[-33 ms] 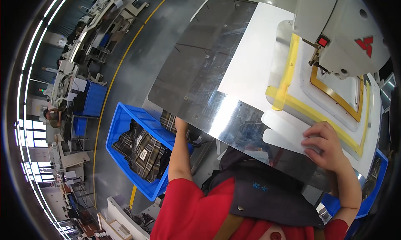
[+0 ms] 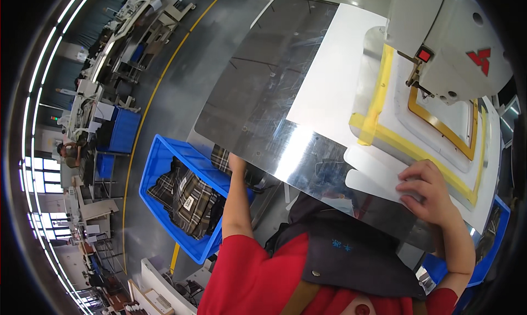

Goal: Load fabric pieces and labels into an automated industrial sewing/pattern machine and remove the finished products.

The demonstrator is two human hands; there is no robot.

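My left hand (image 2: 237, 163) reaches beneath the left edge of the shiny metal tabletop (image 2: 263, 101), and the tabletop hides its fingers. Brown-and-black plaid cloth (image 2: 220, 158) shows right beside it; whether I grip that cloth cannot be made out. At the near right, my right hand (image 2: 428, 190) rests with bent, parted fingers at the end of a white rounded flat piece (image 2: 373, 178). Nothing shows in its grasp. Just beyond it lies a pale sewing template (image 2: 420, 144) edged with yellow tape, with a gold-coloured frame (image 2: 439, 128) near the machine head (image 2: 453, 51).
A blue bin (image 2: 181, 145) holding folded plaid garments (image 2: 189, 197) stands at my left, below table height. Another blue bin (image 2: 497, 227) is at the far right. Across the grey floor (image 2: 186, 79) with its yellow line, workstations (image 2: 90, 103) and a person (image 2: 71, 153) appear.
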